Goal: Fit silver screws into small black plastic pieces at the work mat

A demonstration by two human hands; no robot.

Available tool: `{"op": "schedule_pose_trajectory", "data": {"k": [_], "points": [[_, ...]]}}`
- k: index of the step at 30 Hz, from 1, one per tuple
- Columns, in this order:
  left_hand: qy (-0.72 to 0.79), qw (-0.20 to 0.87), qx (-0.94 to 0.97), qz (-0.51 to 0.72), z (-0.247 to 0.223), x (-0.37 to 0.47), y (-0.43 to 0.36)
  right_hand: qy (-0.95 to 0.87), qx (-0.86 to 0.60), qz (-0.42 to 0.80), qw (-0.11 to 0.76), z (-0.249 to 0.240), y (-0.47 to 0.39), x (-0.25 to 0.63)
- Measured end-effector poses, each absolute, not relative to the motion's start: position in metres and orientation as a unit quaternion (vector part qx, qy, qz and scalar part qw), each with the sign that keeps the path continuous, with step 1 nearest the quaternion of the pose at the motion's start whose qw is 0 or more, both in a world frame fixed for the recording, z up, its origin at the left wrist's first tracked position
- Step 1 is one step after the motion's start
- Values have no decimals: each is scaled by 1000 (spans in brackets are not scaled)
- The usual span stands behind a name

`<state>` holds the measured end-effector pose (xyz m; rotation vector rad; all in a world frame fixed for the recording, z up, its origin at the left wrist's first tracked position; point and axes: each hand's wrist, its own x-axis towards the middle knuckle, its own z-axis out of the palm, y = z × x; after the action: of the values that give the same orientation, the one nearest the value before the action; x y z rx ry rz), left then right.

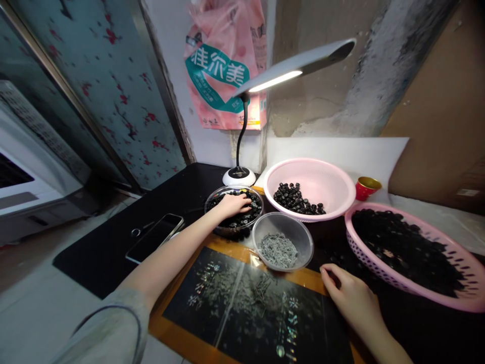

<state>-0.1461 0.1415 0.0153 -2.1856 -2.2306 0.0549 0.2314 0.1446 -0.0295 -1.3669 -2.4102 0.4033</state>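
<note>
My left hand [234,203] reaches into a clear round bowl [223,230] of small black round parts [242,218]. Its fingers are slightly apart over the parts, and nothing shows in its grasp. By the right edge of a dark mat [242,313], my right hand [350,290] lies low with its thumb and forefinger curled together at the tips. Whatever may be between them is too small to make out, and its other fingers are hidden. Between the hands stands a translucent bowl [306,247] of thin grey metal pins or screws [279,250]. A few similar pins [263,287] lie on the mat.
Behind the bowls is a pink basket [333,184] with black pieces. Another pink basket [472,283], full of black parts, stands at right near a red cup [367,188]. A lit lamp [239,176] stands behind; a phone [155,238] and scissors-like tool [136,232] lie at left.
</note>
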Motion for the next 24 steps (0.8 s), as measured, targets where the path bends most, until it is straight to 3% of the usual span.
{"op": "schedule_pose_trajectory", "data": {"k": [10, 17, 21, 24], "points": [[-744, 52, -666, -32, 38, -152, 132, -848, -487, 140, 159, -30, 145, 234], [-745, 82, -657, -83, 75, -123, 65, -845, -489, 153, 151, -31, 145, 234], [-720, 107, -680, -88, 51, -98, 19, -847, -482, 154, 163, -34, 147, 235], [-672, 127, -729, -18, 15, -86, 2, -847, -484, 154, 156, -37, 150, 236]]}}
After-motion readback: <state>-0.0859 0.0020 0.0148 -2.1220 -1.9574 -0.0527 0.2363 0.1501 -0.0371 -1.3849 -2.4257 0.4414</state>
